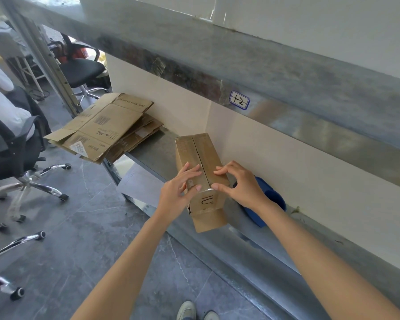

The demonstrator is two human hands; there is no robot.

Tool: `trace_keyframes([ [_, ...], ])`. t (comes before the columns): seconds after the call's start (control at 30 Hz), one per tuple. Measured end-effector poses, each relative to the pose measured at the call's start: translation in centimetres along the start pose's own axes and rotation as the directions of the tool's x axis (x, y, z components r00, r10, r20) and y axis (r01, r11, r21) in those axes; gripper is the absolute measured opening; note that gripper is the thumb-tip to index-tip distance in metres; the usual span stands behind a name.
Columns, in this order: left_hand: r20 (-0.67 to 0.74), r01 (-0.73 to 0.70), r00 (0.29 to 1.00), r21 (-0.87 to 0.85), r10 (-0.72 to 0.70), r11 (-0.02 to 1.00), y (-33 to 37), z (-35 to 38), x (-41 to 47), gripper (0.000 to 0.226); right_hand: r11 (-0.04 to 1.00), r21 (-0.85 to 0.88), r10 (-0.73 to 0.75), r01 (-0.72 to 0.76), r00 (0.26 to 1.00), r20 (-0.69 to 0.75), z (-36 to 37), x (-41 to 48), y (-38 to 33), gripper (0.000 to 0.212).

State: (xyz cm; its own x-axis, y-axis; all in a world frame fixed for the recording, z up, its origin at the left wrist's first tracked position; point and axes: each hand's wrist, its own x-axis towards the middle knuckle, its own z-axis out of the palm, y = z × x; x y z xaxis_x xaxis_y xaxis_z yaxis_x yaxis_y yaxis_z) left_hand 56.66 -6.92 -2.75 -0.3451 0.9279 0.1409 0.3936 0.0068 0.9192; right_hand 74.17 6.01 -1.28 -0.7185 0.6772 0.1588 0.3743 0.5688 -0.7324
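The closed brown cardboard box [200, 155] is standing on the grey metal tabletop [155, 151], while the left hand [180, 192] is pressing flat fingers on its top and the right hand [243, 188], fingers bent but gripping nothing, is touching its seam beside a blue object [273, 197], perhaps a tape dispenser.

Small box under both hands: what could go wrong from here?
1. The small box seems to sit close to the front edge of the metal shelf. The left hand and right hand only press on top, with no grip round it, so a shove could tip it off.
2. The flattened cartons overhang the shelf's far end; a bump could slide them to the floor.
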Motion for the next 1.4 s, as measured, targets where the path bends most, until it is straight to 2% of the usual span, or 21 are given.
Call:
trace_keyframes([
  [0.27,0.019,0.023,1.000,-0.034,-0.023,0.999,-0.1,-0.2,0.1,0.051,1.000,-0.021,-0.013,0.013,1.000,0.007,-0.2,0.0,0.4,0.022],
  [0.5,0.023,0.016,1.000,-0.045,-0.015,0.999,-0.4,-0.3,0.2,0.044,1.000,0.028,0.003,-0.004,1.000,0.011,-0.4,0.1,0.5,0.020],
  [0.8,0.033,0.013,0.999,-0.053,-0.011,0.999,-0.7,-0.4,0.3,0.046,0.997,0.067,0.031,-0.034,0.998,0.046,-1.1,0.4,0.4,0.023],
  [1.07,0.037,0.001,0.999,-0.066,0.001,0.998,-1.0,-0.3,0.4,0.050,1.000,0.001,-0.025,0.025,0.999,0.028,-1.0,0.3,0.4,0.025],
  [1.17,0.099,0.006,0.995,-0.057,-0.001,0.998,-1.3,-0.8,0.5,0.060,0.999,0.043,0.019,-0.024,0.996,0.093,-1.5,0.3,0.6,0.038],
  [1.27,0.158,-0.032,0.987,0.023,0.028,0.999,-1.6,-1.4,0.8,0.072,1.000,0.015,0.004,-0.006,0.993,0.121,-1.5,0.1,0.8,0.055],
  [1.4,0.142,-0.061,0.988,0.048,0.054,0.997,-1.9,-1.4,0.8,0.071,0.999,-0.030,-0.036,0.039,0.994,0.102,-1.1,0.1,0.8,0.056],
])
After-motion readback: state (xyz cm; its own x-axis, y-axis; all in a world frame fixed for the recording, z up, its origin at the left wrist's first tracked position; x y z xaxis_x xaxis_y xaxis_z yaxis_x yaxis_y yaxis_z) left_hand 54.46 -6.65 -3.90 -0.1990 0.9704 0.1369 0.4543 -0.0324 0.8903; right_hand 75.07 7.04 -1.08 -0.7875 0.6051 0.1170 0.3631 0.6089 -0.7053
